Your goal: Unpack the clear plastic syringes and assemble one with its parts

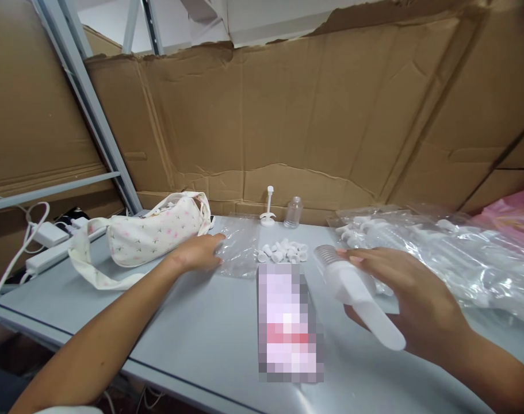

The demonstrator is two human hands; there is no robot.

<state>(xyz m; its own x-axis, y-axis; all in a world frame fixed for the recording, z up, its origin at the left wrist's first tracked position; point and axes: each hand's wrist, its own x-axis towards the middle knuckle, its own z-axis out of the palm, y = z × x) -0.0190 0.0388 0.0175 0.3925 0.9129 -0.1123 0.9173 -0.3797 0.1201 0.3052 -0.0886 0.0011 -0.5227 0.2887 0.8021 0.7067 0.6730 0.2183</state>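
Note:
My right hand (400, 293) is closed around a white plastic spray pump (352, 287), its ribbed collar pointing left and its long cap lying across my palm. My left hand (199, 253) lies flat, fingers stretched, on the edge of a clear plastic bag (240, 244) on the grey table (192, 322). Just right of that bag sits a small heap of white caps (283, 252). Behind the heap stand a white pump insert (268, 208) and a small clear bottle (293, 211).
A floral cloth shoulder bag (152, 233) lies left of my left hand. Clear bags of pump parts (451, 253) cover the table's right side. A blurred flat object (287, 322) lies at the front centre. Cardboard lines the back; a power strip and cables (46, 253) sit far left.

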